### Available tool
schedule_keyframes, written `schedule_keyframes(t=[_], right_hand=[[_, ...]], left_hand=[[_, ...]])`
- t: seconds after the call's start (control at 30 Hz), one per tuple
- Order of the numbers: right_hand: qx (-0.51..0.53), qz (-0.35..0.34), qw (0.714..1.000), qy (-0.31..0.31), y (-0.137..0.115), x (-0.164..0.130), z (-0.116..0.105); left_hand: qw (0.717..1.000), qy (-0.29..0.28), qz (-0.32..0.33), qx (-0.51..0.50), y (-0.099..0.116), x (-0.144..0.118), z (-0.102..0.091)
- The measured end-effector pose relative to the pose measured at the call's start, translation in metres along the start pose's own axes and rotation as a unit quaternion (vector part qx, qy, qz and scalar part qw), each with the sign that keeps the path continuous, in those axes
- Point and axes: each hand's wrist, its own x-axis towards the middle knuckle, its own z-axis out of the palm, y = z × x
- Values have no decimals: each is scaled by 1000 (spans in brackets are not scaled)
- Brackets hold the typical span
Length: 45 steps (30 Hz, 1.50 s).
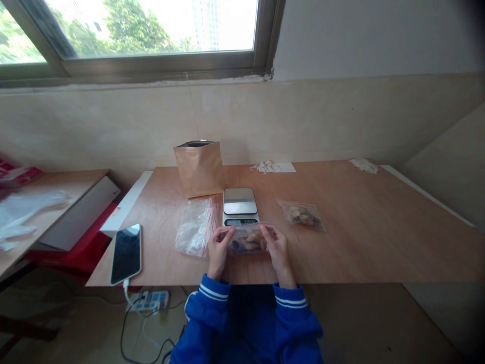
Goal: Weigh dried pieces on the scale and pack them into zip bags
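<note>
Wooden tabletop [359, 247]: one filled bag [302, 215] seems done; left hand [219, 247] and right hand [277, 247] pinch a second bag [249, 242] by its top; empty bags [193, 227] remain.

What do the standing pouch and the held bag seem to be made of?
Standing pouch: probably brown paper, matte by its dull surface, with a silvery lining, perhaps foil. Held bag: likely thin plastic, clear and faintly glossy; brown pieces show through.

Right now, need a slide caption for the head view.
Left hand and right hand pinch a filled clear bag before a scale, brown pouch farther back.
</note>
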Motion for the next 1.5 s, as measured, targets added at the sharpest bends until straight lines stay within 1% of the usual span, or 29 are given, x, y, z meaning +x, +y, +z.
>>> schedule_keyframes(t=[0.17,0.3,0.43,0.57,0.73,0.93,1.03,1.17,1.33,1.4,1.5], right_hand=[[-1,-2,1000,6,-1,0,-1],[16,-1,1000,5,-2,-1,0],[36,10,999,-21,-4,-3,2],[33,20,998,-40,-5,-4,5],[26,26,999,-30,-2,-4,7],[23,3,1000,-11,-2,-5,10],[27,3,1000,-8,-4,-6,12],[50,35,998,-35,-6,-6,10],[54,54,993,-95,-11,-8,9],[56,61,991,-103,-13,-9,11],[64,67,991,-93,-14,-10,15]], left_hand=[[1000,-9,11,2,-5,1,0],[1000,-24,11,-2,-2,0,3],[1000,-30,-4,-6,2,-1,4],[1000,-18,7,-5,2,-2,4],[1000,-18,11,-1,2,-2,4],[1000,-24,8,5,0,-1,2],[1000,-16,7,15,0,-1,2],[1000,-12,5,6,1,-1,3],[998,-61,17,3,8,-3,6],[998,-63,24,6,10,-3,7],[998,-60,35,9,12,-4,6]])
